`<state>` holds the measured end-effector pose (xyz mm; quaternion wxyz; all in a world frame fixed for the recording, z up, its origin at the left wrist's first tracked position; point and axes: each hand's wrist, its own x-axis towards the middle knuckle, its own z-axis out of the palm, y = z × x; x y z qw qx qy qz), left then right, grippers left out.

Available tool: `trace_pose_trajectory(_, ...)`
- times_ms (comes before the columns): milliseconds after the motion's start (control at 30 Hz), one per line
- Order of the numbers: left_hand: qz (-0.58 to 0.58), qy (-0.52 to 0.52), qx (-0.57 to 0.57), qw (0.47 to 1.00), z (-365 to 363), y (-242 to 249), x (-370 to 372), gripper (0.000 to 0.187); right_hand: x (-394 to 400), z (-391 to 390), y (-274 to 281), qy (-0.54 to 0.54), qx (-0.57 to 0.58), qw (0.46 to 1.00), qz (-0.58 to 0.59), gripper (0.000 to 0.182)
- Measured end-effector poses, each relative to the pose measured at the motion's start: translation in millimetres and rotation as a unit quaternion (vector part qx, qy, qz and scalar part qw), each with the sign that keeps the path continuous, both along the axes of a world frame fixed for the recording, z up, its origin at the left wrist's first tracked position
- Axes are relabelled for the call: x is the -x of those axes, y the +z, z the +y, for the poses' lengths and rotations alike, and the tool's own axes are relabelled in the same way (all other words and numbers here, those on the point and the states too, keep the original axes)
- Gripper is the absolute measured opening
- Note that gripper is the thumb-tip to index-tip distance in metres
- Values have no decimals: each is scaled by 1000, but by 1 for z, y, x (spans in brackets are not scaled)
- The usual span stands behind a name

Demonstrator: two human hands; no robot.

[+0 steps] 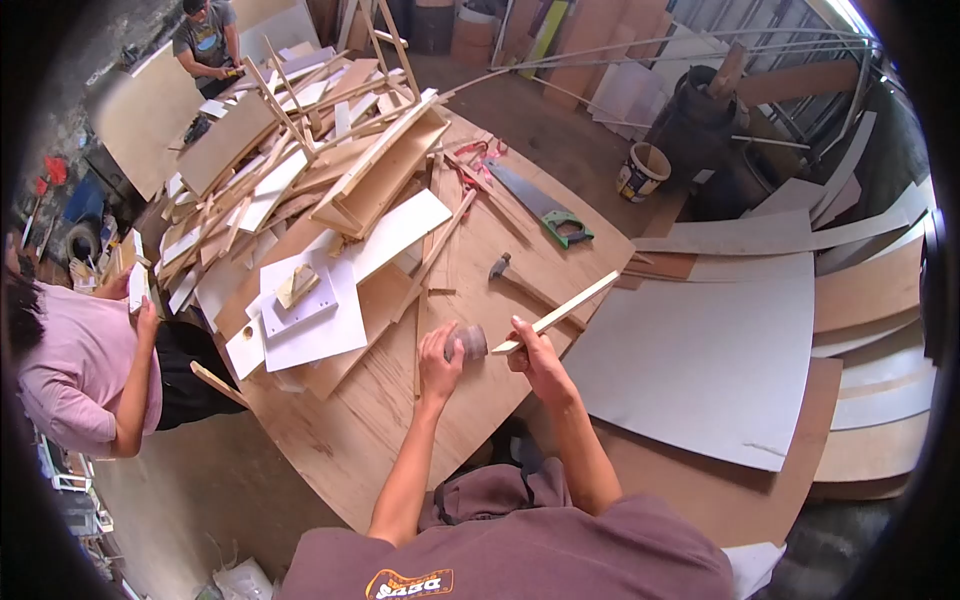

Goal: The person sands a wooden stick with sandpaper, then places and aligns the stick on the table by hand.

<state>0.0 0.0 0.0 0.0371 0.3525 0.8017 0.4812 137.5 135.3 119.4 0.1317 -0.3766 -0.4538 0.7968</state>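
My left hand (438, 362) is closed round a curved grey-brown piece (470, 343) that looks like sandpaper, just above the plywood table. Gripped in my right hand (541, 368) is a thin, pale wooden strip (575, 306), slanting up to the right. The strip's near end points toward the grey-brown piece, with a small gap between them. Beyond the strip lies a hammer (501, 268), its wooden handle running partly beneath the strip in this view. A handsaw (540, 205) with a green handle rests farther back on the tabletop.
A tall heap of wood offcuts (290, 180) covers the left of the plywood table (370, 460). Large white boards (700, 350) lie to the right. A person in pink (85, 350) stands at left; another person (207, 45) works behind the heap. A bucket (643, 172) stands beyond the table.
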Motion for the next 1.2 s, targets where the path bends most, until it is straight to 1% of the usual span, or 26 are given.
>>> trace_pose_trajectory(67,-58,-56,-52,995,20,27,0,43,18,30,5,-14,56,996,74,39)
trace_pose_trajectory(100,-65,-49,26,996,-42,64,-17,43,11,-15,7,-17,134,988,70,39)
trace_pose_trajectory(167,-96,-82,-88,988,-9,91,-16,46,30,21,17,2,124,990,65,38)
trace_pose_trajectory(233,-86,-55,-147,984,51,108,-32,52,30,79,32,47,82,993,66,37)
trace_pose_trajectory(300,-187,-56,-139,971,69,132,-40,61,35,98,38,65,104,989,81,40)
trace_pose_trajectory(367,-179,-29,-143,973,90,143,-40,58,43,113,45,82,128,984,94,40)
trace_pose_trajectory(433,-175,-4,-148,973,109,149,-40,56,50,131,48,111,114,986,55,40)
trace_pose_trajectory(500,-144,5,-158,977,134,155,-44,44,51,154,51,142,113,982,54,41)
trace_pose_trajectory(567,-147,32,-158,976,152,163,-47,40,50,175,55,172,110,977,54,41)
trace_pose_trajectory(633,-143,58,-159,975,163,170,-52,35,51,194,60,271,43,961,36,46)
trace_pose_trajectory(667,-117,54,-164,978,166,173,-51,30,51,203,68,321,-14,947,17,54)
trace_pose_trajectory(700,-92,52,-166,980,169,174,-51,26,53,210,66,334,-13,942,23,54)
trace_pose_trajectory(733,-85,66,-167,980,175,172,-51,26,53,216,64,341,-56,937,47,56)
trace_pose_trajectory(767,-100,83,-220,967,181,167,-54,22,48,222,61,346,-93,931,69,59)
trace_pose_trajectory(800,-114,97,-273,950,185,165,-58,18,46,242,36,399,-122,907,62,54)
trace_pose_trajectory(833,-109,107,-272,950,184,166,-57,18,43,243,36,409,-119,902,66,54)
trace_pose_trajectory(900,-213,146,-318,912,176,171,-52,15,35,243,45,333,-250,901,123,36)
trace_pose_trajectory(933,-171,131,-328,920,175,176,-49,16,30,237,70,289,-340,894,34,23)
trace_pose_trajectory(967,-169,136,-327,920,173,181,-50,16,29,232,81,293,-339,893,36,23)
trace_pose_trajectory(1000,-194,115,-338,914,171,186,-51,16,29,228,88,230,-479,843,83,25)
trace_pose_trajectory(1033,-218,94,-350,906,171,190,-52,16,31,224,92,158,-605,769,130,32)
trace_pose_trajectory(1067,-213,98,-351,907,174,194,-54,16,32,222,87,150,-623,754,143,46)
trace_pose_trajectory(1100,-171,91,-336,922,178,197,-56,16,30,218,90,153,-622,753,150,46)
trace_pose_trajectory(1133,-125,82,-321,935,180,200,-55,15,30,215,95,129,-677,713,132,47)
trace_pose_trajectory(1167,-119,84,-323,935,179,197,-53,15,29,211,99,103,-728,669,112,49)
trace_pose_trajectory(1200,-134,86,-322,933,178,192,-53,16,29,209,98,128,-693,702,104,48)
